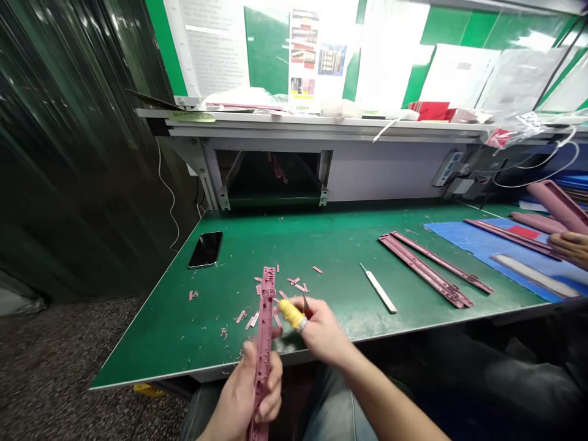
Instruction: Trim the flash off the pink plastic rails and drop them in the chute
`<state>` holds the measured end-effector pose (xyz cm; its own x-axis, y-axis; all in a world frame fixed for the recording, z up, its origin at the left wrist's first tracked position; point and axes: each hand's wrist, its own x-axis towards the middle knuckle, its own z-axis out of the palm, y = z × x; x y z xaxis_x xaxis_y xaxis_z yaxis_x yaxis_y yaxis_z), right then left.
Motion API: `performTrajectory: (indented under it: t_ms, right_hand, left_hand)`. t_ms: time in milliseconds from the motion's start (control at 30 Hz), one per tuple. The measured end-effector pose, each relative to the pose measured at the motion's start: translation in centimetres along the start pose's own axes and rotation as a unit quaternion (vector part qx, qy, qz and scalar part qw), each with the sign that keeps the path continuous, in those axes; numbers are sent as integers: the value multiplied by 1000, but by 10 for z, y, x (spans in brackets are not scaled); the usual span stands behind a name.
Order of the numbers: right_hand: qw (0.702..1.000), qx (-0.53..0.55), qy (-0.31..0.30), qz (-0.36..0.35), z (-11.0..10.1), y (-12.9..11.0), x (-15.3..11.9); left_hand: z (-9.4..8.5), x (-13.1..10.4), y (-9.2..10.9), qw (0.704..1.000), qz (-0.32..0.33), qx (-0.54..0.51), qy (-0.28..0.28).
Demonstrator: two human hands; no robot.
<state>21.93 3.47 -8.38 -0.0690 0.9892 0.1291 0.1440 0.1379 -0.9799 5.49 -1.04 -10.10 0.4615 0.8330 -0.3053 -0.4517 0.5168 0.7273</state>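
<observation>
My left hand (255, 392) is wrapped round a long, narrow pink plastic part (265, 343), holding it upright at the table's front edge. Close to its right side is my right hand (321, 327), fingers closed, with a yellow wrapping (291, 313) round one finger. A thin dark pointed piece (306, 304) sticks up from these fingers; most of it is hidden, so its kind is unclear. Small pink offcuts (254, 319) are scattered around the part. Right of my hand lies a white-handled slim tool (380, 291) with a pale green tip.
Two long pink strips (425, 269) lie on the green table (156, 343). A black phone (206, 250) rests at left. At right, a co-worker's hand (569, 248) is by pink parts on a blue sheet (452, 236). Behind, a chute opening (275, 201) sits under a shelf (275, 125).
</observation>
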Motion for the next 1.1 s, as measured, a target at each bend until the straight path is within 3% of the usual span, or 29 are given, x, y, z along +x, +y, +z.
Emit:
performTrajectory:
  t_ms: [100, 200, 300, 400, 567, 700, 800, 933, 1000, 1100]
  right_hand:
    - [990, -140, -7, -19, -34, -1, 4]
    - [991, -95, -97, 0, -46, -15, -9]
    - [991, 45, -129, 9, -32, -34, -24]
    - [978, 134, -162, 9, -12, -47, -31]
    - [966, 174, -193, 4, -4, -48, -30]
    - [965, 169, -202, -7, -8, -49, -32]
    - [977, 97, -177, -62, -8, -57, -35]
    - [983, -1, -134, -123, -4, -64, -41]
    - [987, -6, -115, -113, -4, -65, -42]
    - [989, 30, -137, -50, -6, -66, -40]
  left_hand:
    - [-22, -10, 11, 993, 55, 64, 80]
    - [-46, -26, 25, 986, 56, 132, 79]
    - [-60, -40, 41, 975, 63, 209, 45]
    - [-59, -44, 54, 957, 85, 277, 35]
    - [-52, -41, 60, 928, 128, 348, 48]
    - [-57, -42, 54, 906, 156, 384, 89]
    - [-59, -45, 48, 850, 222, 456, 144]
    - [-54, -45, 43, 730, 418, 504, 195]
    - [-55, -44, 44, 663, 502, 522, 190]
    - [-68, -41, 50, 553, 567, 580, 190]
